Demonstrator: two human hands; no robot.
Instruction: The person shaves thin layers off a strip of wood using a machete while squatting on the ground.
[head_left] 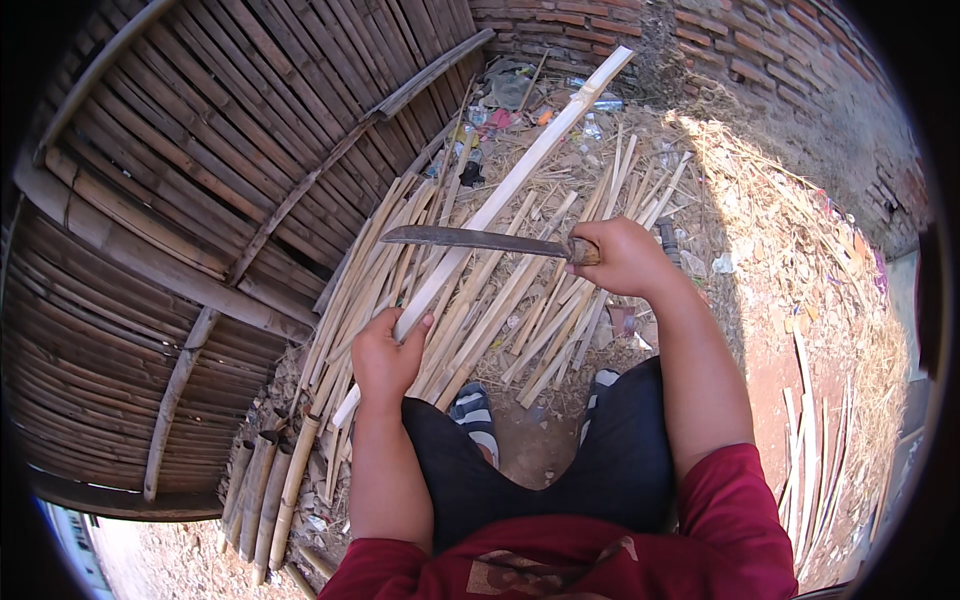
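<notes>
My left hand [387, 352] is closed around the lower part of a long pale bamboo strip [520, 173], which slants up and away to the right. The strip's short near end sticks out below that hand. In my right hand [622, 257] is the wooden handle of a machete [480, 240]. Its long dark blade points left and crosses the strip a little above my left hand. Whether the edge bites into the strip, I cannot tell. Beneath both hands, several split bamboo strips [480, 347] lie in a loose pile on the ground.
A slatted bamboo wall [250, 130] stands on the left, a brick wall [780, 70] at the back. Thick bamboo poles [262, 490] lie at lower left. Litter [500, 120] and wood shavings cover the far ground. More thin strips [808, 450] lie at right. My sandalled feet [474, 412] are near the pile.
</notes>
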